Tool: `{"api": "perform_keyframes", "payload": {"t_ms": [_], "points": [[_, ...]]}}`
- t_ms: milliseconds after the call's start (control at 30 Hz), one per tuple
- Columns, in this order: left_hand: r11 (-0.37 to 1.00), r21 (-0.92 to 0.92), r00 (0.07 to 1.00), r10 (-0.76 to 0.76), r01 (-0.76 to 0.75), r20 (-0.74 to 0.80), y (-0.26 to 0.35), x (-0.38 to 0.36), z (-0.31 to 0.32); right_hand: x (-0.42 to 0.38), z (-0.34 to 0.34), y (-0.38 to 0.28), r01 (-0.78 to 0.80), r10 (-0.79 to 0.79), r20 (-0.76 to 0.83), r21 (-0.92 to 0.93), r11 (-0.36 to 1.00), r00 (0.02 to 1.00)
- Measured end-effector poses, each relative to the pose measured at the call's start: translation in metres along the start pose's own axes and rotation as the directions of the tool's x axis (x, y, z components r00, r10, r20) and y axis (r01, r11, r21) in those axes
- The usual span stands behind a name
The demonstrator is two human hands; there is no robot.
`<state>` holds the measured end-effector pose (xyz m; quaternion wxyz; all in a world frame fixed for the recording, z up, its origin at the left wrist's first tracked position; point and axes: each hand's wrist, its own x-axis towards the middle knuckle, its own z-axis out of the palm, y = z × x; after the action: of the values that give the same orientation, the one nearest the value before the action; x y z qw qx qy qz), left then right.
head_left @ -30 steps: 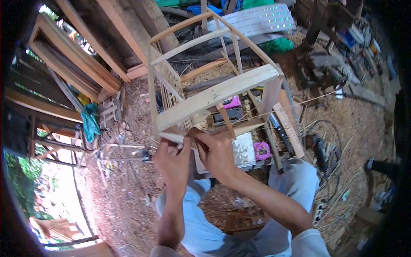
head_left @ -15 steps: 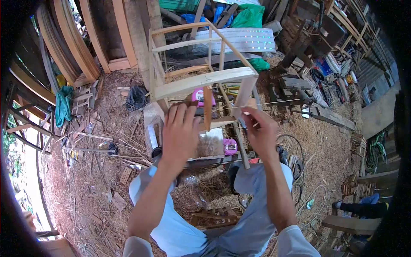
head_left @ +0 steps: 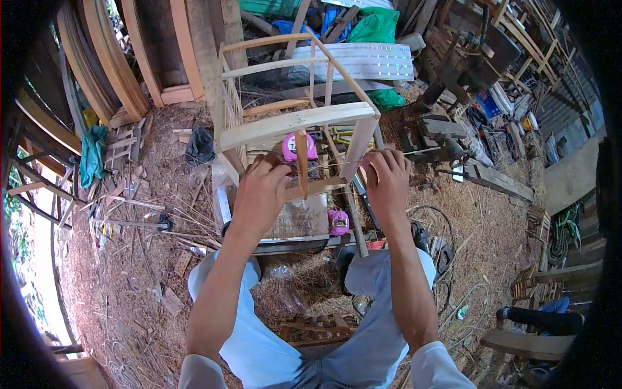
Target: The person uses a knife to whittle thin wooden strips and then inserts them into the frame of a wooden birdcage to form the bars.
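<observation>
A small wooden frame (head_left: 295, 125) of slats and posts stands in front of me. A thin pale strip (head_left: 424, 151) runs across its near side, behind a short upright slat (head_left: 302, 170), and sticks out past my right hand. My left hand (head_left: 260, 194) is closed on the strip near the left post, fingers curled. With fingers bent over the strip beside the right post, my right hand (head_left: 387, 185) is closed too; its fingertips are partly hidden. One pink tape measure (head_left: 304, 148) sits behind the slat, and another pink tape measure (head_left: 337, 222) lies nearer me.
Under the frame is a worn board (head_left: 291, 223). A black plastic bag (head_left: 199, 145) lies left on the shavings-covered floor. Curved wooden pieces (head_left: 116, 58) lean at the upper left. A metal vise-like tool (head_left: 447, 144) stands to the right, and a black cable (head_left: 447, 227) loops below it.
My right hand has turned from a raised pinch to knuckles-up over the strip. The left fingers have curled in more. The view has shifted slightly, so the frame appears further left.
</observation>
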<state>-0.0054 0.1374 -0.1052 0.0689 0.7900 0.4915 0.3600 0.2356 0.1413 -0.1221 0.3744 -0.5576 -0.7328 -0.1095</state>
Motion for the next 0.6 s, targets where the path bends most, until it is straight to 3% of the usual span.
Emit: {"api": "perform_keyframes", "payload": {"t_ms": [133, 200, 367, 433, 600], "points": [[0.999, 0.027, 0.998, -0.041, 0.039, 0.055, 0.002, 0.0, -0.006, 0.004, -0.002, -0.005, -0.027, 0.027, 0.009, -0.031, 0.999, 1.0], [0.997, 0.033, 0.996, -0.067, 0.066, 0.059, 0.0, -0.002, -0.007, 0.009, -0.004, -0.014, -0.066, 0.072, -0.08, 0.074, 0.995, 0.994], [0.999, 0.005, 0.989, -0.05, 0.05, 0.138, -0.002, -0.007, -0.015, 0.009, -0.018, -0.006, 0.05, -0.05, 0.004, 0.041, 0.998, 0.999], [0.998, 0.022, 0.988, -0.054, 0.051, 0.147, 0.001, -0.01, -0.02, 0.004, -0.019, -0.005, -0.07, 0.066, 0.065, 0.062, 0.996, 0.996], [0.997, 0.038, 0.984, -0.066, 0.061, 0.165, 0.0, -0.014, -0.019, 0.009, -0.022, -0.026, -0.126, 0.123, 0.04, 0.11, 0.986, 0.992]]}}
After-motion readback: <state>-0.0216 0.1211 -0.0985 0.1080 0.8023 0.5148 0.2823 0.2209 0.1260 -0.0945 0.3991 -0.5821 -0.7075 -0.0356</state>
